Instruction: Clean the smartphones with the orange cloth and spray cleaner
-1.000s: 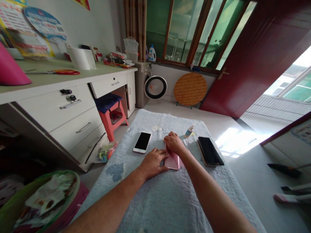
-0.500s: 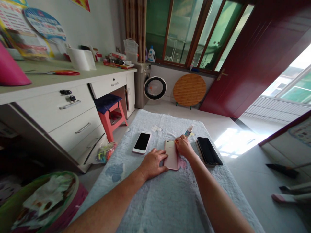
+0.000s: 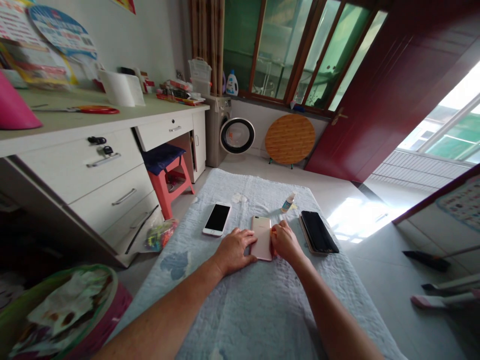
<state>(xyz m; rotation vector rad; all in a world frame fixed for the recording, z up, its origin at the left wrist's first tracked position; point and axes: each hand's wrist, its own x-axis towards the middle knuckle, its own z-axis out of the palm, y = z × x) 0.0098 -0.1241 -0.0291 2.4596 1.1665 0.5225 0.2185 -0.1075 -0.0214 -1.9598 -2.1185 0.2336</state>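
A rose-gold phone (image 3: pixel 261 239) lies back side up on the pale blue cloth (image 3: pixel 255 310). My left hand (image 3: pixel 234 251) grips its left edge, fingertips on the back and thumb at the lower corner. At the phone's right edge, my right hand (image 3: pixel 285 240) is closed in a pinch on something small and orange, mostly hidden by the fingers. A white phone with a black screen (image 3: pixel 217 219) lies to the left. Beyond my right hand stands a small spray bottle (image 3: pixel 288 203). To the right is a dark phone or tablet (image 3: pixel 319 232) on top of another flat item.
A desk (image 3: pixel 157 107) with drawers runs along the left, a red stool (image 3: pixel 170 185) beneath it. A waste bin (image 3: pixel 112 300) with crumpled tissue stands at the lower left. Farther back are a washing machine (image 3: pixel 215 135) with its door open and a round wooden board (image 3: pixel 290 139).
My right hand has slid down along the phone's right edge, away from the spray bottle, which now shows more fully. My left hand keeps its hold. The whole view has shifted slightly.
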